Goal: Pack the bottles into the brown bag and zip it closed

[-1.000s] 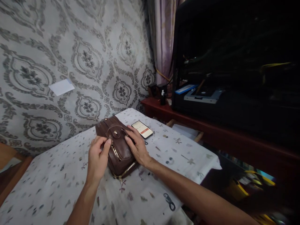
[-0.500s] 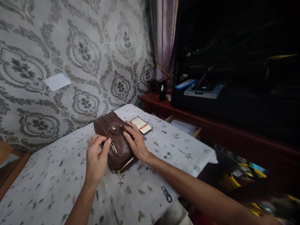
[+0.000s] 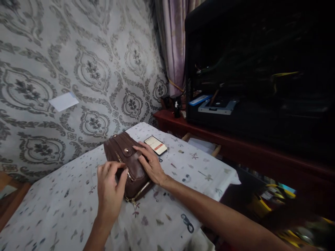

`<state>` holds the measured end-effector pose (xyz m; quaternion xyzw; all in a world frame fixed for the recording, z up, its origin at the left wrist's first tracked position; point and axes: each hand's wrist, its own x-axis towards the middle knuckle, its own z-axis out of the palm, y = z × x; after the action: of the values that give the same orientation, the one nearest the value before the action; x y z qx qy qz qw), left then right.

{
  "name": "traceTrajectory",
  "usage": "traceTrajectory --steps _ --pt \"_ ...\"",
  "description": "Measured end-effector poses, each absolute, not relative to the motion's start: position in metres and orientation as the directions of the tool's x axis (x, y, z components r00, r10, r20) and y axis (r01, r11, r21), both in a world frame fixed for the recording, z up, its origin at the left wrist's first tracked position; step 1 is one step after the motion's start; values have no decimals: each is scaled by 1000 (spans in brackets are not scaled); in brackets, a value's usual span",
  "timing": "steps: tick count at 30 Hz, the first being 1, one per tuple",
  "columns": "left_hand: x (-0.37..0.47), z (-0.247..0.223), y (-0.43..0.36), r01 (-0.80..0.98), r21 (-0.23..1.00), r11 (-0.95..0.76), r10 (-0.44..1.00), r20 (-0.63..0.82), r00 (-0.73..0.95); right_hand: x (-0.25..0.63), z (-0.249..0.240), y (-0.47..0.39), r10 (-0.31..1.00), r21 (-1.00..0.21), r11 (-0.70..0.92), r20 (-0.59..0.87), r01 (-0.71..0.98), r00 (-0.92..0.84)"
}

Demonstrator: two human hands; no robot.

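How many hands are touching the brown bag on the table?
2. The left hand is at the brown bag's near left side by the zipper; the right hand presses on its top.

Left hand (image 3: 111, 190) pinches the brown bag's (image 3: 128, 162) zipper; right hand (image 3: 149, 162) rests flat on it, phone (image 3: 155, 145) just beside on the desk (image 3: 52, 209).

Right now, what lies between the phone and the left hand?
In the head view, the brown bag and the right hand pressing on it lie between phone and left hand.
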<state>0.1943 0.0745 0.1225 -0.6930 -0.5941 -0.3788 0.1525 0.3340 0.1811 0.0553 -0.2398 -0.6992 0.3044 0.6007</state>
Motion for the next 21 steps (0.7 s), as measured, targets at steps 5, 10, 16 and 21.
traceTrajectory --steps 5,10,16,21 --pt "196 112 72 970 99 -220 653 754 71 334 52 183 703 -718 695 691 -45 -167" --pt "199 96 67 974 -32 -224 525 838 149 334 52 183 709 -723 689 687 -51 -162" --pt "206 73 62 906 -343 -248 416 807 420 334 53 182 712 -728 683 683 -65 -162" --pt "202 61 63 892 -348 -290 426 787 446 333 53 182 719 -733 677 678 -67 -154"
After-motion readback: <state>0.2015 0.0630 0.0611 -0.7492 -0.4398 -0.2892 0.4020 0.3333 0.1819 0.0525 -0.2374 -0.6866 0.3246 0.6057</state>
